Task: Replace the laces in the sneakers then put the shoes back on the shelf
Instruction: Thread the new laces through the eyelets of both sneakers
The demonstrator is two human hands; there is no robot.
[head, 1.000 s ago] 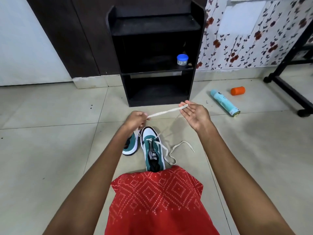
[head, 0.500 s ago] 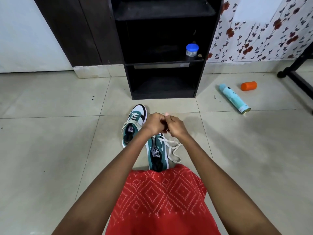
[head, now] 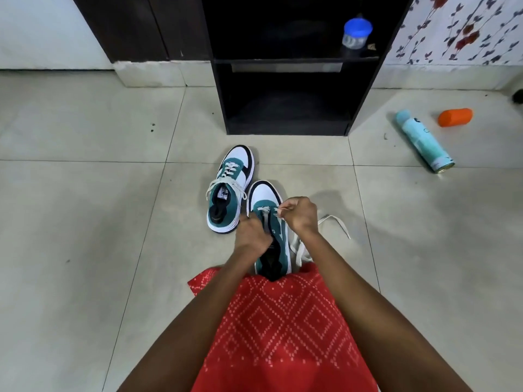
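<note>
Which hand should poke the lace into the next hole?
Right, most likely. The right hand pinches the lace just over the eyelets of the sneaker, while the left hand holds that sneaker steady.

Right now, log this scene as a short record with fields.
near sneaker: on the floor, partly laced
far sneaker: beside it, laced, untouched
lace: loose length trails right on the floor
right hand: fingers pinch the lace over the near sneaker
left hand: on the near sneaker's upper; grip hidden
shelf: stands behind both sneakers
jar: blue lid, on the shelf's upper board
spray can: lying on the floor, right
orange cap: near the can
</note>
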